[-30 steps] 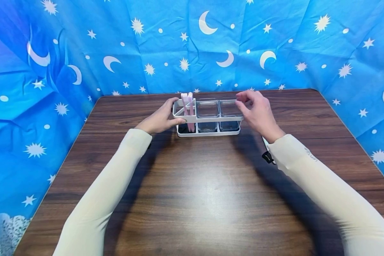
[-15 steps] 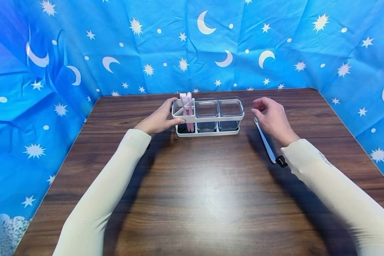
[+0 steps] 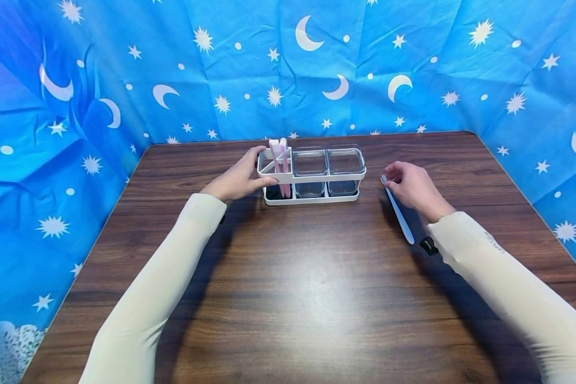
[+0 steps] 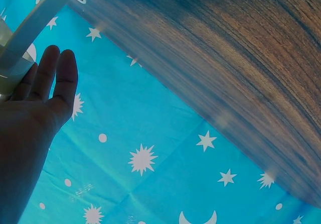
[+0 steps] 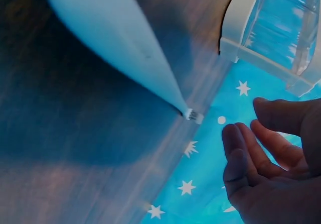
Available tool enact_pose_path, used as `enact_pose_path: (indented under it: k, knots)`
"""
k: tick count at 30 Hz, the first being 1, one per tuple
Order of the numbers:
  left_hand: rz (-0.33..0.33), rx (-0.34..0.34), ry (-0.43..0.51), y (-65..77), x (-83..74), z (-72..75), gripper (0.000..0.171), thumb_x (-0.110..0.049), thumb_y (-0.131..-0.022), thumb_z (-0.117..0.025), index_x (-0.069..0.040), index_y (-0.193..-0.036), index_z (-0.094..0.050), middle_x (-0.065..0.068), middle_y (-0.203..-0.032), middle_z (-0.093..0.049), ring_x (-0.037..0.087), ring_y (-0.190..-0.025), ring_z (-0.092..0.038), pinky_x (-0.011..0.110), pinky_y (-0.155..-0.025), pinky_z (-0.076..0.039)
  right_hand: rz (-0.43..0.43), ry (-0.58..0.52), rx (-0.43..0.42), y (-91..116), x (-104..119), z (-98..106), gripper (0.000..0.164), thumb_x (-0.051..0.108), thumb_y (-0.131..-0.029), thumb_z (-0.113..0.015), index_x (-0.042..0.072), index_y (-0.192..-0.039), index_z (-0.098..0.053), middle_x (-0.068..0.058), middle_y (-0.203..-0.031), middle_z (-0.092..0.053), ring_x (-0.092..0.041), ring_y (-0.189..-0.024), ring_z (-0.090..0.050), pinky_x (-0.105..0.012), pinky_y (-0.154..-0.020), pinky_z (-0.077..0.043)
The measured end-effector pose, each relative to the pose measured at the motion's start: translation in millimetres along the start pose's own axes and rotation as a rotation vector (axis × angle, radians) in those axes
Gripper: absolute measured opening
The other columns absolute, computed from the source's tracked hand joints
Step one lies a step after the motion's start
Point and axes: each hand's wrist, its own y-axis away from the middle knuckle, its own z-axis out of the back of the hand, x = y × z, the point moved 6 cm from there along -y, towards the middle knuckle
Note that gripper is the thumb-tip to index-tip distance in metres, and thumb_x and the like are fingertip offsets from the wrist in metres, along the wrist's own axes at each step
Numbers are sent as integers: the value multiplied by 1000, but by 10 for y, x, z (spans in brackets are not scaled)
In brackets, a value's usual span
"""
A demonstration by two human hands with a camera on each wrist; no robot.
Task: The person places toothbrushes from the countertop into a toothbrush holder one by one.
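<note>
A white toothbrush holder [image 3: 328, 180] stands at the back middle of the table in the head view, with two clear cups [image 3: 310, 166] in its right slots. Two pink toothbrushes [image 3: 277, 157] stand in its divided left section. My left hand [image 3: 237, 177] grips the holder's left end, thumb at the front and fingers behind; the left wrist view shows those fingers beside the white rim [image 4: 37, 23]. A light blue toothbrush [image 3: 400, 216] lies on the table right of the holder. Over its head end is my right hand [image 3: 415, 188], fingers bent, with a gap between thumb and fingertips in the right wrist view.
The brown wooden table [image 3: 288, 288] runs back to a blue cloth [image 3: 249, 64] with white moons and stars, which hangs along the back and both sides. A black strap piece [image 3: 429, 246] shows by the right cuff.
My right hand has left the holder's right-hand cup, moved right and then down beside the blue toothbrush, which is now uncovered. The left hand has kept its place on the holder.
</note>
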Motion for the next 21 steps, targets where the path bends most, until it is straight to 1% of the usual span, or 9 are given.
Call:
enact_pose_path:
  k: [5,10,16,21]
  knots:
    - [3,-1,2,-3,9,-3,99,-65,-79,-59,-13,-150,-12,10,-138,-33,23,-114,-44,45,-101,-34,-21,33,72,5,-61,-58,29,2,-93,-56,-3,-121,-53,-22,-108,-55,-36,-98,-52,-52,-85,-43]
    - [2,0,1,0,-2,1,99,-64,-80,-59,-13,-150,-11,11,-138,-33,23,-113,-45,45,-101,-34,-38,61,125,-9,-103,-106,35,-1,-92,-55,-4,-126,-48,-24,-112,-54,-37,-100,-51,-52,-87,-42]
    - [4,6,-2,13,-13,3,99,-63,-81,-59,-12,-150,-11,12,-140,-32,24,-115,-44,46,-102,-33,-58,101,167,-16,-147,-155,38,-2,-91,-55,-5,-128,-46,-26,-113,-53,-38,-99,-52,-51,-85,-43]
    - [8,1,-5,13,-12,2,98,-63,-81,-59,-12,-150,-12,11,-140,-31,24,-115,-44,46,-102,-33,-65,130,187,-11,-174,-187,40,-3,-89,-56,-6,-128,-46,-28,-114,-53,-39,-100,-53,-51,-83,-45]
